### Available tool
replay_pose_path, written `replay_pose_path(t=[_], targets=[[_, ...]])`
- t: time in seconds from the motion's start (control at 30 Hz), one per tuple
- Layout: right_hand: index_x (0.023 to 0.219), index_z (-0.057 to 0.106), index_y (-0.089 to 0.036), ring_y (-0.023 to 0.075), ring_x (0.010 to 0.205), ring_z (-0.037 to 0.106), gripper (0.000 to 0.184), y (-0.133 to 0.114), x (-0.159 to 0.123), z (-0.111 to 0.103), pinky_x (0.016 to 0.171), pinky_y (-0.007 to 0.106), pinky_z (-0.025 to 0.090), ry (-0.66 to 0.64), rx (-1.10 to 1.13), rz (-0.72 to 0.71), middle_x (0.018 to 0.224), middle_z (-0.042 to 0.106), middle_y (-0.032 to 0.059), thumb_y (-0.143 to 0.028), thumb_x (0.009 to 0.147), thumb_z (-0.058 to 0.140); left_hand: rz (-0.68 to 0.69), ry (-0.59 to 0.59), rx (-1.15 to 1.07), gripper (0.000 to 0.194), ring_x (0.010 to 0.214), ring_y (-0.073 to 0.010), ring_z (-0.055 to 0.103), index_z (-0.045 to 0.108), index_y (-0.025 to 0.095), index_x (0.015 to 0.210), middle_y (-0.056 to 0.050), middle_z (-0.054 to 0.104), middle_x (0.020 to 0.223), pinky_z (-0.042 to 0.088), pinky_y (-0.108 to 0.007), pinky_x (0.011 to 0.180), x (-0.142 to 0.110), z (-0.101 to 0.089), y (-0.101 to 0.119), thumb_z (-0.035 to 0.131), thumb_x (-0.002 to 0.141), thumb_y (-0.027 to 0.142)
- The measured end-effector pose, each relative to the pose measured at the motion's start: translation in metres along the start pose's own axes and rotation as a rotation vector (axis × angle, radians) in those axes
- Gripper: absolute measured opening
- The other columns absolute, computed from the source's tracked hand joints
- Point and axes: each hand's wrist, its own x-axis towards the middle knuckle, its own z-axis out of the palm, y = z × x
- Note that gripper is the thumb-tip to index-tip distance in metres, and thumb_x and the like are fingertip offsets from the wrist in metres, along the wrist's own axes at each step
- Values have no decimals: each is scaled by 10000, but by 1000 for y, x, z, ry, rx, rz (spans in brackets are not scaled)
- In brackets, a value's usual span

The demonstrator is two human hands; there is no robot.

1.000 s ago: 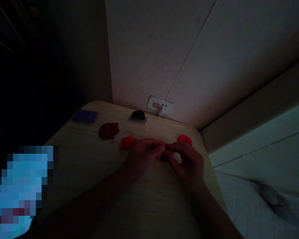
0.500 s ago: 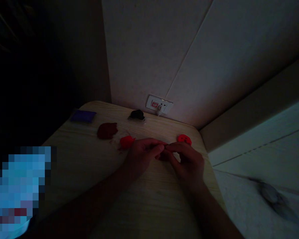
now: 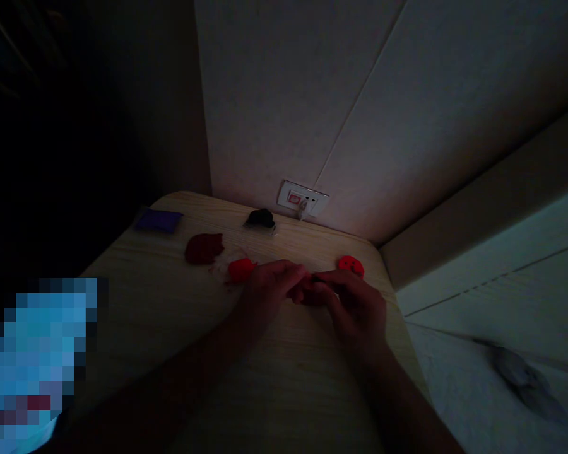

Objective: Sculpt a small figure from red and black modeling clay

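My left hand [image 3: 269, 285] is closed, its thumb pressed near the fingertips; whatever it grips is hidden. My right hand [image 3: 360, 306] meets it over the table, thumb and forefinger pinched on a small dark piece [image 3: 317, 280] that looks like modelling clay. Something dark red [image 3: 315, 296] shows under the fingertips, too dim to make out. Just left of my left hand lies a bright red lump of clay [image 3: 241, 270] on clear wrapping. Behind my right hand is a red clay disc [image 3: 351, 265] with small dark marks.
A brown-red clay lump [image 3: 204, 248], a black clay lump [image 3: 260, 219] on clear wrapping and a purple packet [image 3: 159, 221] lie on the wooden table [image 3: 246, 391]. A wall socket [image 3: 303, 199] with a plug sits behind. A blurred bright panel [image 3: 38, 353] stands at lower left.
My left thumb has lifted and shifted slightly back from my right fingertips. The dark piece in my right fingers shows more clearly. The things on the table have not moved.
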Motion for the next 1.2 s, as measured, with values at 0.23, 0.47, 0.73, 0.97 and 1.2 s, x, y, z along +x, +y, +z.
replay_pose_path(t=[0.23,0.47,0.73,0.97,1.2], targets=[[1059,773,-238,203,784,763,125,-1,-3,1,700,326,632,22,51,54,921,804,68,-261,940,747,-8,-12,26,250,584,-118,555,704,153,750,3,655,623,433,-259,596,0,-1,-2,825,751,372],[1021,787,-247,219,856,761,122,-1,0,1,734,345,639,38,80,11,963,803,77,-227,900,784,-26,-3,18,232,592,-122,554,704,155,752,-5,665,650,428,-265,592,0,-1,-1,803,758,364],[971,810,-258,179,709,768,75,-8,2,4,626,283,660,80,206,94,878,817,43,-240,912,767,-19,1,10,208,604,-128,562,709,157,752,-16,683,685,438,-273,600,0,-1,-1,798,745,345],[996,811,-268,187,704,783,145,-6,2,5,628,296,676,107,323,158,864,828,33,-250,854,834,-18,-10,30,232,576,-118,560,697,158,754,7,658,619,447,-264,597,-2,1,2,822,723,351],[995,813,-289,219,918,734,161,4,2,2,762,352,633,39,170,-20,995,775,63,-192,866,818,-27,-30,75,212,614,-140,592,734,160,787,-21,703,668,482,-286,625,-1,2,1,825,726,341]])
